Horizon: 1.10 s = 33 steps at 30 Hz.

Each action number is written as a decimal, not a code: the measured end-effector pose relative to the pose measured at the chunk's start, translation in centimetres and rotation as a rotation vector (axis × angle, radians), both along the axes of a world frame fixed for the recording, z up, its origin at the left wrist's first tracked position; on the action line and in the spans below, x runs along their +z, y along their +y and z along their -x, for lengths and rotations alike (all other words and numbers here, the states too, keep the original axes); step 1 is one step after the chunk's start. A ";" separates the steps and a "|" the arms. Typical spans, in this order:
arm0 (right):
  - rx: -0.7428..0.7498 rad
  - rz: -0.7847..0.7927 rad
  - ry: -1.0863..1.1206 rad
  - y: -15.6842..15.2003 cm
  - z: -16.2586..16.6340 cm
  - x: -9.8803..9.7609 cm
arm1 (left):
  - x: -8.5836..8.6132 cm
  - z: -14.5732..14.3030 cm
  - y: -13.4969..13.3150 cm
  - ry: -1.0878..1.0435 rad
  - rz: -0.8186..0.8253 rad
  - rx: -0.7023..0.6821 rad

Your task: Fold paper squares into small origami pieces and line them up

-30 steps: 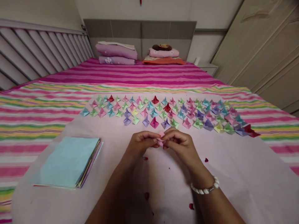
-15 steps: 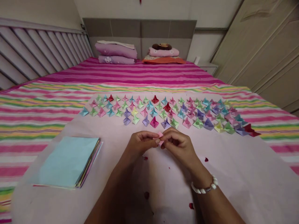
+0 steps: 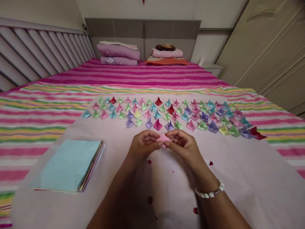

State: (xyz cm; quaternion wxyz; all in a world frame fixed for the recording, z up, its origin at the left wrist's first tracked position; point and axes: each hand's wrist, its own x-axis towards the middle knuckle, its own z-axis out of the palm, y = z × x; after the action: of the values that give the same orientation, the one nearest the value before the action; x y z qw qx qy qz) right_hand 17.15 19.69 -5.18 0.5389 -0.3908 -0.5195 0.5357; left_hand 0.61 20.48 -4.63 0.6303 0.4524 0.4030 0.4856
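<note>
My left hand (image 3: 143, 144) and my right hand (image 3: 182, 144) meet over a pale pink sheet (image 3: 238, 178) spread on the bed. Between their fingertips both pinch one small pink folded paper piece (image 3: 163, 139), its pointed shape now showing. A white bead bracelet (image 3: 209, 192) circles my right wrist. Just beyond my hands lie rows of several small folded paper pieces (image 3: 171, 116) in pink, green, blue, purple and red.
A stack of coloured paper squares (image 3: 69, 165), light blue on top, lies to the left. The striped bedspread (image 3: 35, 117) runs to pillows (image 3: 118, 52) at the headboard. Tiny red scraps (image 3: 149, 199) dot the sheet. A wardrobe (image 3: 269, 47) stands at the right.
My hands have turned slightly outward and my fingers spread, so the pink piece has opened from a small hidden fold into a wider pointed shape.
</note>
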 end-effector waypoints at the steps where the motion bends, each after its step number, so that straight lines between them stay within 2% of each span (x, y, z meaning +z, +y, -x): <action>1: 0.004 0.005 -0.002 0.1 0.0 0.0 | 0.0 -0.1 0.0 0.005 -0.009 0.001; 11: -0.031 -0.001 0.030 0.2 -0.3 0.1 | 0.0 -0.1 0.0 -0.003 -0.012 -0.001; 16: -0.102 -0.011 0.042 0.3 -0.3 0.0 | 0.1 -0.3 0.1 -0.023 -0.001 0.043; 22: -0.043 0.029 0.061 0.3 -0.3 0.0 | 0.1 -0.2 0.0 -0.070 -0.025 0.092; 26: -0.121 0.012 0.084 0.3 -0.2 0.0 | 0.0 -0.7 0.0 -0.075 0.005 0.129; 30: -0.210 -0.028 0.128 0.3 0.2 0.1 | 0.2 -1.3 -0.2 -0.006 0.048 0.081; 33: -0.162 -0.049 0.119 0.1 0.2 0.2 | 0.4 -1.2 -0.3 0.000 0.081 0.017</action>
State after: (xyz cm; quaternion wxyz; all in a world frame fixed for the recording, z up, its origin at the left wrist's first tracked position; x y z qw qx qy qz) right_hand 16.90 19.84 -4.98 0.6196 -0.3857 -0.4664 0.4998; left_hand 1.81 20.21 -4.25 0.6440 0.4230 0.4260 0.4742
